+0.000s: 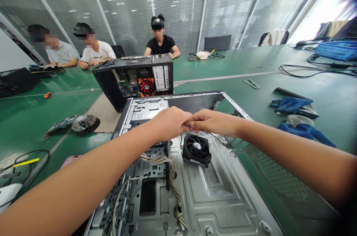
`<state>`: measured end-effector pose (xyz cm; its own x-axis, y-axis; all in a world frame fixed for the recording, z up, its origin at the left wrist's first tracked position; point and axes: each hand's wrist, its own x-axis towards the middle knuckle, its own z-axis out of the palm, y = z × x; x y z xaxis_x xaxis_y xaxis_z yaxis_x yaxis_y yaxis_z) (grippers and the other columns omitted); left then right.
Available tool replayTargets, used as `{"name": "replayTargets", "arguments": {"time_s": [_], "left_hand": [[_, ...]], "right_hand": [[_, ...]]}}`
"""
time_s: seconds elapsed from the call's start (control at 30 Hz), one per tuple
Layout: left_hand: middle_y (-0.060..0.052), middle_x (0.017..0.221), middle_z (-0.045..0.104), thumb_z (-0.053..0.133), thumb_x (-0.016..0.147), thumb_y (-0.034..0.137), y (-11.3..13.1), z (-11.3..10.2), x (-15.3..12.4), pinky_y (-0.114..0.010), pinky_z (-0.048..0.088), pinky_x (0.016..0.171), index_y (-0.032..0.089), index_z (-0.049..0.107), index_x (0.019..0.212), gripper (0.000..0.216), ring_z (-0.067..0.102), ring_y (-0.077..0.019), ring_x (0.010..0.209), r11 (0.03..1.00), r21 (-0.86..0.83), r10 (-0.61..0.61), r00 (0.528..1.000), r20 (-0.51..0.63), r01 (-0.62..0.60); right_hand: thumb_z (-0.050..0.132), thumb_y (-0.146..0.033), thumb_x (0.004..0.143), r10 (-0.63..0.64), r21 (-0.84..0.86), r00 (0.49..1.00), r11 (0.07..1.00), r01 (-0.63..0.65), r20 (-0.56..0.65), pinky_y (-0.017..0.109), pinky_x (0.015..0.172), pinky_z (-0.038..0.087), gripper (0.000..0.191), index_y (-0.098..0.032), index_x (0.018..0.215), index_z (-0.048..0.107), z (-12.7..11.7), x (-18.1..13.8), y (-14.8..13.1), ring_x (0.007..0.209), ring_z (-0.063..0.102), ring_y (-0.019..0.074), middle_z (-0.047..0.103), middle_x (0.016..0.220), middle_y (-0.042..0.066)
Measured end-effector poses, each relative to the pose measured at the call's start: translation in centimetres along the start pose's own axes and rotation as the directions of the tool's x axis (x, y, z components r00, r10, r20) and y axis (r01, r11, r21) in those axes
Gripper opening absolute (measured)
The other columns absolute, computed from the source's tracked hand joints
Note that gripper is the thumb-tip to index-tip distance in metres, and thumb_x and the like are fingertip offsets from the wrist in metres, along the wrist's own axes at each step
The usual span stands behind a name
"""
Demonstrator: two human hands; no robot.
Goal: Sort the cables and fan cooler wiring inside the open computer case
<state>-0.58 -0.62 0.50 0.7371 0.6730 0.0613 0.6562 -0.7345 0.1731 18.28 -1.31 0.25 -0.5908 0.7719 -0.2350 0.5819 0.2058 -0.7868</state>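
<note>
My left hand (173, 123) and my right hand (216, 122) meet fingertip to fingertip above an open computer case (223, 191) lying flat. Both are closed in a pinch, and what sits between the fingers is hidden. Just below them, a black cooling fan (196, 149) with a round centre label rests on the bare metal inside the case. Thin wires (220, 140) come out beneath my right hand, and another short wire rises beside the fan toward my left hand. A twisted bundle of beige cables (173, 180) runs down the case's middle.
A second computer case (108, 87) stands upright behind, its red fan (147, 86) showing. Left lie a heatsink fan (85, 124) and an orange piece (47, 95). Blue gloves (292, 105) and black cables (315, 70) lie right. Three people sit across the green table (251, 61).
</note>
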Motion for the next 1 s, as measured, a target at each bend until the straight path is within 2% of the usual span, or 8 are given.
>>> {"name": "replayTargets", "arguments": {"time_s": [0.1, 0.33, 0.53, 0.8, 1.0], "left_hand": [[-0.001, 0.073, 0.066, 0.052, 0.084, 0.026, -0.01, 0.09, 0.00, -0.027, 0.032, 0.058, 0.022, 0.066, 0.081, 0.015, 0.055, -0.0147, 0.066, 1.000, -0.009, 0.012, 1.000, -0.015, -0.012], [-0.001, 0.069, 0.063, 0.051, 0.081, 0.023, 0.05, 0.00, 0.17, -0.027, 0.028, 0.055, 0.022, 0.067, 0.080, 0.016, 0.050, -0.0136, 0.061, 1.000, -0.028, -0.014, 0.998, -0.056, 0.013], [0.002, 0.062, 0.058, 0.052, 0.077, 0.022, -0.21, 0.17, 0.06, -0.025, 0.029, 0.056, 0.020, 0.060, 0.070, 0.011, 0.045, -0.0105, 0.057, 0.994, -0.088, 0.052, 0.996, -0.076, -0.059], [0.000, 0.071, 0.063, 0.053, 0.079, 0.019, 0.25, -0.33, 0.07, -0.026, 0.032, 0.061, 0.019, 0.063, 0.075, 0.011, 0.051, -0.0124, 0.065, 0.998, -0.064, 0.002, 0.999, 0.034, 0.000], [0.001, 0.070, 0.062, 0.060, 0.078, 0.022, 0.19, -0.59, 0.13, -0.025, 0.033, 0.060, 0.019, 0.063, 0.074, 0.006, 0.050, -0.0115, 0.063, 0.992, -0.119, -0.035, 0.998, 0.055, 0.042]], "right_hand": [[0.052, -0.032, 0.077, -0.008, -0.049, 1.000, 0.999, 0.007, -0.010, 0.026, 0.053, 0.027, 0.019, -0.016, 0.074, 0.062, -0.05, 0.09, 0.29, 0.056, 0.033, 0.0104, 0.046, 0.063, -0.002], [0.051, -0.030, 0.076, -0.079, -0.142, 0.994, 0.987, 0.068, -0.074, 0.027, 0.056, 0.030, 0.016, -0.017, 0.069, 0.057, -0.06, 0.43, 0.47, 0.059, 0.037, 0.0114, 0.046, 0.063, -0.002], [0.051, -0.029, 0.073, -0.108, -0.167, 0.989, 0.982, 0.090, -0.099, 0.027, 0.058, 0.032, 0.014, -0.017, 0.068, 0.056, 0.03, 0.39, 0.39, 0.060, 0.040, 0.0117, 0.050, 0.064, -0.002], [0.051, -0.024, 0.074, -0.089, -0.196, 0.995, 0.977, 0.078, -0.050, 0.026, 0.058, 0.033, 0.016, -0.015, 0.079, 0.063, 0.12, 0.25, 0.24, 0.062, 0.043, 0.0116, 0.055, 0.069, -0.001], [0.051, -0.024, 0.074, -0.111, -0.195, 0.993, 0.976, 0.101, -0.040, 0.026, 0.058, 0.032, 0.012, -0.016, 0.072, 0.060, 0.20, 0.24, 0.21, 0.061, 0.041, 0.0113, 0.052, 0.065, -0.002]]}}
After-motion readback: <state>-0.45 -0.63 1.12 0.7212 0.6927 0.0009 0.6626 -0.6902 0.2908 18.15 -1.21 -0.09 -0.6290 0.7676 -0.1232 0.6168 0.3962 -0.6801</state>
